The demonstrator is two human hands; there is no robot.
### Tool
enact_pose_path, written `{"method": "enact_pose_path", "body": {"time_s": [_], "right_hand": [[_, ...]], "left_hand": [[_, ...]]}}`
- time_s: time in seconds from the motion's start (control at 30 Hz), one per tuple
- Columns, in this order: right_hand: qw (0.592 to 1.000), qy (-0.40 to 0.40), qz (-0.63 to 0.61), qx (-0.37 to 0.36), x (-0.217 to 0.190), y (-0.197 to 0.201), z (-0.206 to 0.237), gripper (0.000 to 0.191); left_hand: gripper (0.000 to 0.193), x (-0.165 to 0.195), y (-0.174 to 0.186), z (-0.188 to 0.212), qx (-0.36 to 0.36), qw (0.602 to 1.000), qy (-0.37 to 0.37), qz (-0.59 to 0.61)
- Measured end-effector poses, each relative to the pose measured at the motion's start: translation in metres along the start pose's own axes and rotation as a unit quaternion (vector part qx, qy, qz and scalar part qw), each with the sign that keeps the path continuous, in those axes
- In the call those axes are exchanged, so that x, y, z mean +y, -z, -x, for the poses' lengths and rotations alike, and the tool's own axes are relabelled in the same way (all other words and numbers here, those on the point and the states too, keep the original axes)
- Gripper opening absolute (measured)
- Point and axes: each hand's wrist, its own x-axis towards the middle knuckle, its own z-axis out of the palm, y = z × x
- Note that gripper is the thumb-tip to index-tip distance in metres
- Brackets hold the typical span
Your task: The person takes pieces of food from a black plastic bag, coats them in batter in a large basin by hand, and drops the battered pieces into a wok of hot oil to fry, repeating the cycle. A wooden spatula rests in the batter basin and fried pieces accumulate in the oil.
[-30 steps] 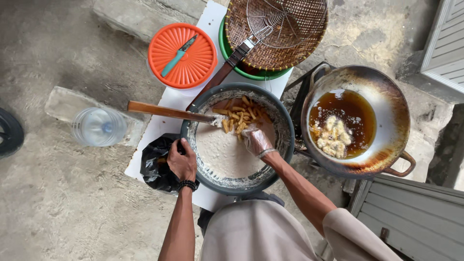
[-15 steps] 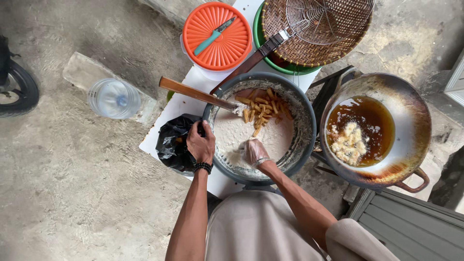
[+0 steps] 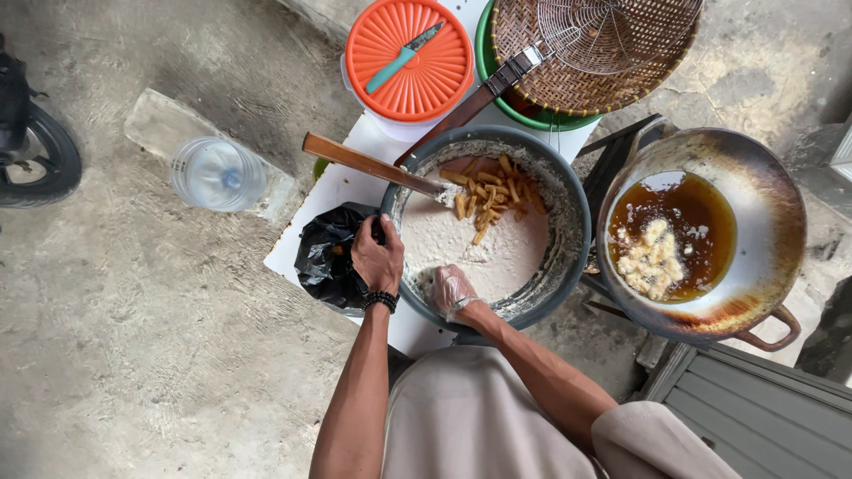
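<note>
While left hand (image 3: 376, 257) clamps basin (image 3: 568, 257) rim | right hand (image 3: 451, 289) cupped in batter (image 3: 497, 257)

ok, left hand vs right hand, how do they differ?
The left hand is bare and grips the rim of the batter bowl; the right hand wears a clear plastic glove and sits inside the bowl at its near edge. The left wrist has a black bead bracelet, the right none. Both touch the bowl.
</note>
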Motion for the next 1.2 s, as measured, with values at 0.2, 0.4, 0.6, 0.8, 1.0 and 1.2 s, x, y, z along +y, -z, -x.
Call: {"method": "enact_pose_path", "body": {"time_s": [0.2,0.4,0.6,0.8,1.0,1.2], "right_hand": [[0.999,0.021,-0.031,0.003,0.002,-0.014,0.0,0.013],[0.975,-0.077,-0.165,-0.125,0.031,-0.012,-0.018,0.017],[0.93,0.089,-0.356,0.01,0.086,0.078,0.046,0.024],[0.74,-0.052,-0.661,0.111,0.159,0.195,0.154,0.029],[0.831,-0.343,-0.296,0.322,0.298,0.229,0.208,0.021],[0.86,-0.475,-0.015,0.187,0.369,0.216,0.155,0.019]], "left_hand": [[0.034,0.001,-0.001,0.001,-0.001,1.0,-0.002,-0.005],[0.034,0.0,-0.006,0.004,0.001,1.0,-0.03,-0.004],[0.034,-0.003,-0.012,0.01,-0.016,0.999,-0.038,-0.003],[0.036,0.004,-0.023,0.02,-0.023,0.998,-0.049,-0.041],[0.044,0.004,-0.03,0.026,-0.032,0.995,-0.069,-0.061],[0.045,-0.002,-0.042,0.026,-0.034,0.993,-0.082,-0.079]]}}
